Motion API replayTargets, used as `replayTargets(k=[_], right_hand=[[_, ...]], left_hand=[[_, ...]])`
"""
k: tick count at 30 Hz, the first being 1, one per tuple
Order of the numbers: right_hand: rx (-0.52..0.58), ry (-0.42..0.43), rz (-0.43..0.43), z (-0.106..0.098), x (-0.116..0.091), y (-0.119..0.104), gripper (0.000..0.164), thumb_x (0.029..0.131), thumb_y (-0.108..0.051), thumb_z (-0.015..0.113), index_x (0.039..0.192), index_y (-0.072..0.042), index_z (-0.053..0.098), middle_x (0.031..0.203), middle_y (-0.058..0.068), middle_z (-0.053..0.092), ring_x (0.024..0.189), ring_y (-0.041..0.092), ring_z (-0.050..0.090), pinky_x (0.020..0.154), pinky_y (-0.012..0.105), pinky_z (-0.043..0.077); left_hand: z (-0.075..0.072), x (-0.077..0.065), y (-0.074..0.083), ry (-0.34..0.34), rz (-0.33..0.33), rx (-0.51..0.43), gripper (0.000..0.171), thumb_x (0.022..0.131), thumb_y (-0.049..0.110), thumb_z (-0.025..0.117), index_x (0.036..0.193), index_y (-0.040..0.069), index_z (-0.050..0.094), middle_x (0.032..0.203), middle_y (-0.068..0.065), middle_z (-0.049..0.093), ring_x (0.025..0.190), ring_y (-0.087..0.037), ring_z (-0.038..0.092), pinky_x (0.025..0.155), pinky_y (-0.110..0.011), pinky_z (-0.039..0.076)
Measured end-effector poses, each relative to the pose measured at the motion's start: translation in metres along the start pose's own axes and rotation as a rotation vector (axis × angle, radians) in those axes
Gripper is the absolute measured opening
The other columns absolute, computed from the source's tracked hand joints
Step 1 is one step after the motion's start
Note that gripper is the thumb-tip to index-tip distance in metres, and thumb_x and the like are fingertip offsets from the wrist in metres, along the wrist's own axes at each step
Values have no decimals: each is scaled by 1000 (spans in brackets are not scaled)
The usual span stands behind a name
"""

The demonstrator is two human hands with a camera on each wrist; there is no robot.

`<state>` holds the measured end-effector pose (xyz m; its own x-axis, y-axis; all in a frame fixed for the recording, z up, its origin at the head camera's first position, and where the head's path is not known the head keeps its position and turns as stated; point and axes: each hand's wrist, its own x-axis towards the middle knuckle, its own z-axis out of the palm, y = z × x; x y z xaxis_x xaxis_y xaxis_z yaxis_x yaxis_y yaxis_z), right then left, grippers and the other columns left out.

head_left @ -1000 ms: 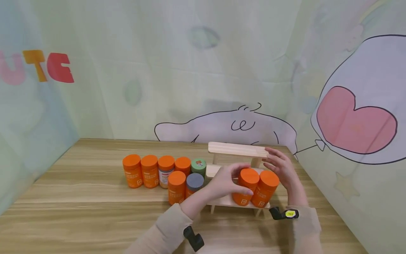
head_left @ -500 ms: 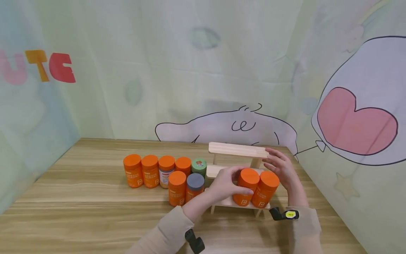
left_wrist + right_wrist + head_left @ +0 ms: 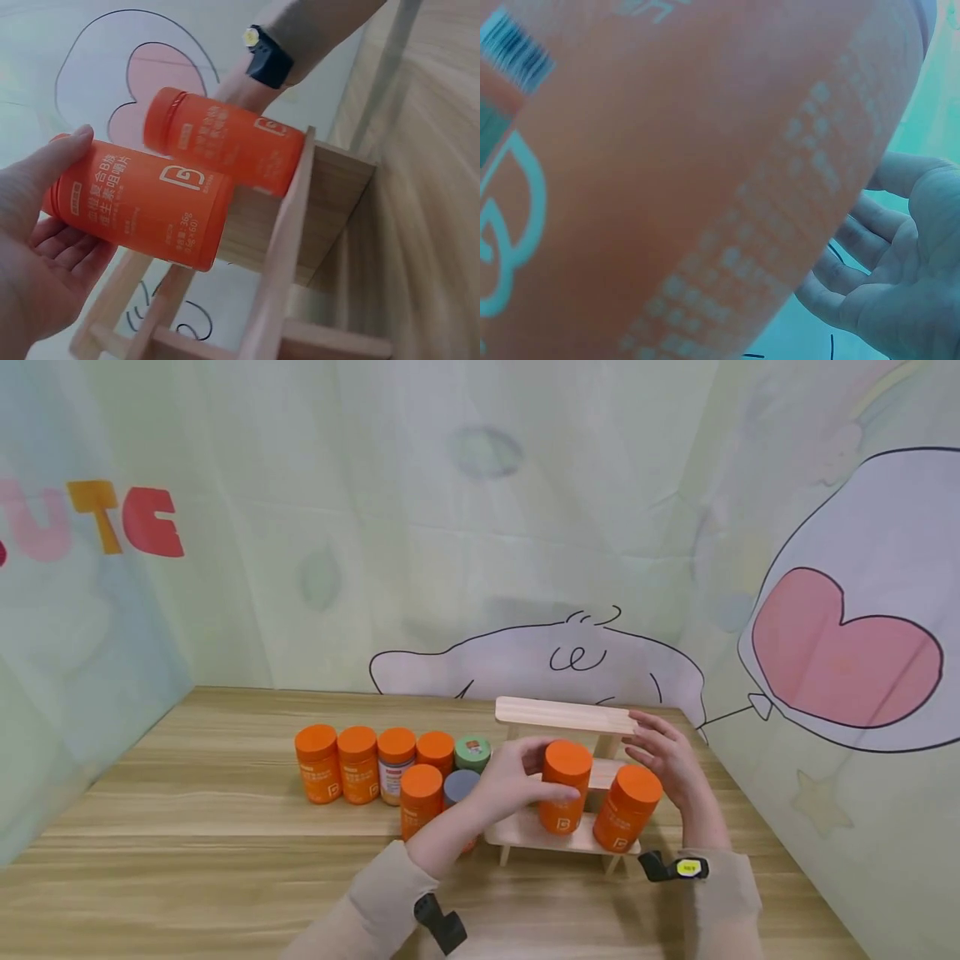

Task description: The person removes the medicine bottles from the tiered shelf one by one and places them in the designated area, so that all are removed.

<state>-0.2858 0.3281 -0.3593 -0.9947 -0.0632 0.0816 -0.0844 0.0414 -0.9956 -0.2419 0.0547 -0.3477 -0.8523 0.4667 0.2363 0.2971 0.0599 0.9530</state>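
My left hand [image 3: 512, 783] grips an orange jar [image 3: 566, 787], thumb in front and fingers behind. The jar is lifted clear of the lowest tier of a small wooden tiered rack [image 3: 517, 832]; in the left wrist view its label [image 3: 142, 196] faces the camera. Another orange jar [image 3: 627, 810] stands on that tier at the right end. Beside the rack's top board [image 3: 564, 716], at its right end, my right hand [image 3: 670, 758] has loosely bent fingers at the board's edge; whether they press it I cannot tell. A jar [image 3: 682, 172] fills most of the right wrist view.
Left of the rack, several jars stand on the wooden table [image 3: 225, 877]: orange-lidded ones [image 3: 318, 764], a green-lidded one [image 3: 472, 752] and a grey-lidded one [image 3: 460, 785], partly behind my left forearm. A patterned curtain [image 3: 337, 527] hangs behind and at both sides.
My left hand has moved the gripped jar up and left, away from the jar at the right end, so a gap now shows between them. The right hand has stayed in place.
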Motion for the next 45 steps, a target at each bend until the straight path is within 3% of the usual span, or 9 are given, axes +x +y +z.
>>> replayTargets(k=[7, 16, 24, 32, 41, 45], right_hand=[[6, -5, -4, 0, 0, 0, 24, 103, -24, 48, 126, -21, 54, 116, -13, 53, 100, 3, 61, 89, 16, 52], [-4, -11, -9, -1, -1, 0, 24, 103, -24, 47, 126, -22, 53, 118, -13, 52, 101, 3, 60, 89, 16, 51], [-25, -10, 1, -1, -1, -2, 31, 103, -27, 47, 133, -18, 50, 121, -12, 49, 102, 2, 60, 90, 15, 51], [-20, -7, 1, -1, -1, -2, 30, 103, -26, 47, 132, -19, 51, 118, -14, 51, 101, 2, 60, 89, 16, 51], [7, -15, -18, -2, 1, 1, 17, 103, -23, 48, 114, -31, 58, 113, -16, 55, 98, 3, 61, 89, 18, 52], [7, -17, -19, -2, 1, 1, 17, 102, -23, 49, 111, -33, 59, 113, -15, 56, 98, 4, 62, 91, 20, 53]], left_hand=[[-29, -10, 16, 90, 19, 22, 62, 78, 16, 83, 134, 11, 58, 126, -7, 67, 115, -23, 64, 99, -37, 52], [-78, -25, 30, 198, 77, 5, 60, 78, 12, 81, 133, 8, 58, 127, -11, 66, 118, -26, 63, 101, -41, 50], [-122, -40, 36, 279, 60, 23, 60, 81, 10, 78, 136, 6, 54, 129, -14, 64, 111, -19, 64, 94, -28, 54], [-156, -60, 31, 311, 33, 115, 59, 82, 14, 78, 136, 6, 55, 124, -8, 65, 103, -9, 65, 90, -21, 53], [-182, -76, 23, 302, 4, 179, 61, 82, 14, 79, 135, 1, 53, 111, 11, 67, 98, -4, 65, 86, -20, 54], [-191, -81, 21, 288, -52, 238, 62, 81, 17, 80, 135, 2, 54, 116, 3, 68, 100, -6, 65, 87, -20, 53]])
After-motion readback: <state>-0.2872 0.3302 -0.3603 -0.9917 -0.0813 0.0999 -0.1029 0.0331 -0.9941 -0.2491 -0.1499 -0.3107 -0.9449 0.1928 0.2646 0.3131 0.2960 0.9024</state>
